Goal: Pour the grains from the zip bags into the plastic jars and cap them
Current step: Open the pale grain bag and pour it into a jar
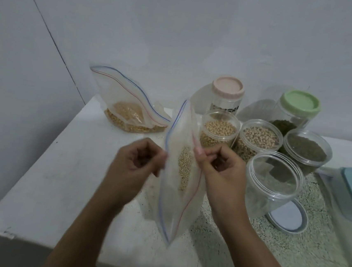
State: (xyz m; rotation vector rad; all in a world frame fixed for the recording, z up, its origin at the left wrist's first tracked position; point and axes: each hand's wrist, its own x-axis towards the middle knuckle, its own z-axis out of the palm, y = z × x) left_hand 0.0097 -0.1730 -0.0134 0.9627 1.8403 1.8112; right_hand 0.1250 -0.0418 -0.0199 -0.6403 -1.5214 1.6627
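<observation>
1. My left hand [140, 160] and right hand [221, 168] hold one zip bag [177, 198] between them, above the near middle of the white surface [59, 176].
2. My left hand pinches the bag's blue-striped lip; my right hand pinches the red-striped lip, fingers curled on it.
3. The bag's mouth gapes between my hands, and pale grains [183, 170] show deep inside it.
4. Just right of my right hand stands an empty clear jar [257, 197], uncapped, with a grey lid [287, 217] lying flat at its near side.
5. Farther off stand three open jars: one of tan beans [207, 139], one of speckled beans [241, 148], and one of dark green grains [309, 167].
6. Behind them stand a pink-capped jar [227, 93] and a green-capped jar [298, 108].
7. A second zip bag [127, 111] of yellow grains sits at the far left, well apart from my hands.
</observation>
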